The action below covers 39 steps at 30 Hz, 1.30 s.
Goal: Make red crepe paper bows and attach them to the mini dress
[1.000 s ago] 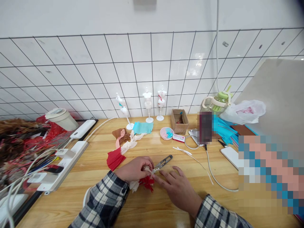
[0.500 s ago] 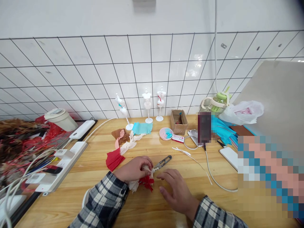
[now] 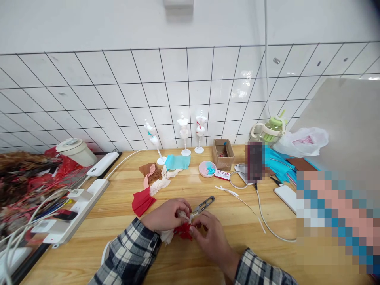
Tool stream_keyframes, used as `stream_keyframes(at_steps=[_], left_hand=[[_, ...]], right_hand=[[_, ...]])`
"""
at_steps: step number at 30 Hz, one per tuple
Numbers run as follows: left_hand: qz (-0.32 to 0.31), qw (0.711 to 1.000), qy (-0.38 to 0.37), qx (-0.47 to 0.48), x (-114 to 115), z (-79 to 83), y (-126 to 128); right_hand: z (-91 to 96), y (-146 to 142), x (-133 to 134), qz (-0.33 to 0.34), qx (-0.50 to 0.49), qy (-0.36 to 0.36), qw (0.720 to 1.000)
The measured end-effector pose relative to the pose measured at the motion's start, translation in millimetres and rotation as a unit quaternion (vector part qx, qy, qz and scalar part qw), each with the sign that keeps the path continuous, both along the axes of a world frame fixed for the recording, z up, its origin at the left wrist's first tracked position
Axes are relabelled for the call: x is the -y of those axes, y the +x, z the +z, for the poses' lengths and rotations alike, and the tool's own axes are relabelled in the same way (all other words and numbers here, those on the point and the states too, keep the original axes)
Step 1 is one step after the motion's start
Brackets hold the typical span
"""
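Observation:
My left hand (image 3: 167,215) is closed around a small bundle of red and white fabric (image 3: 181,230) near the table's front edge. My right hand (image 3: 211,236) has its fingers curled and pinching the red part of the same bundle. Small metal thread snips (image 3: 203,205) lie on the wooden table (image 3: 118,221) just behind both hands. A red fabric scrap (image 3: 142,201) lies to the left of my left hand, apart from it.
Behind are beige, brown and teal fabric scraps (image 3: 162,170), three small white mannequin stands (image 3: 184,132), a pink dish (image 3: 207,168), a cardboard box (image 3: 222,153) and a white cable (image 3: 267,221). A power strip (image 3: 78,206) and wires lie left; a phone (image 3: 287,196) sits right.
My right hand drew back from lying flat on the table and closed its fingers on the red fabric beside my left hand. The view shifted slightly downward.

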<state>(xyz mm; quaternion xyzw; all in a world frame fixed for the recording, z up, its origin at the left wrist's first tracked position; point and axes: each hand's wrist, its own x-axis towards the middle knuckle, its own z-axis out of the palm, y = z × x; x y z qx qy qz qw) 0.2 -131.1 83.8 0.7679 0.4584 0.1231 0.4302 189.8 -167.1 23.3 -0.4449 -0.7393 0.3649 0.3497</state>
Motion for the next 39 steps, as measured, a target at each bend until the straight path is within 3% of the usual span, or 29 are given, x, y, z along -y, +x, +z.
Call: stream_keyframes(at_steps=[14, 23, 32, 36, 39], left_hand=[[-0.003, 1.000, 0.003, -0.018, 3, 6.3, 3], [0.028, 0.999, 0.004, -0.034, 4, -0.5, 1], [0.030, 0.999, -0.013, -0.035, 5, -0.7, -3], [0.053, 0.998, -0.027, -0.011, 6, 6.7, -4], [0.111, 0.993, 0.007, -0.029, 13, 13.9, -8]], right_hand=[[-2.9, -8, -2, -0.042, 0.025, 0.019, 0.999], [-8.0, -12, -2, -0.011, -0.002, 0.018, 1.000], [-16.4, -16, -6, -0.021, -0.014, 0.037, 0.999], [-17.9, -16, -6, -0.029, -0.005, 0.046, 0.999], [-16.6, -16, -5, -0.034, 0.000, 0.036, 0.999]])
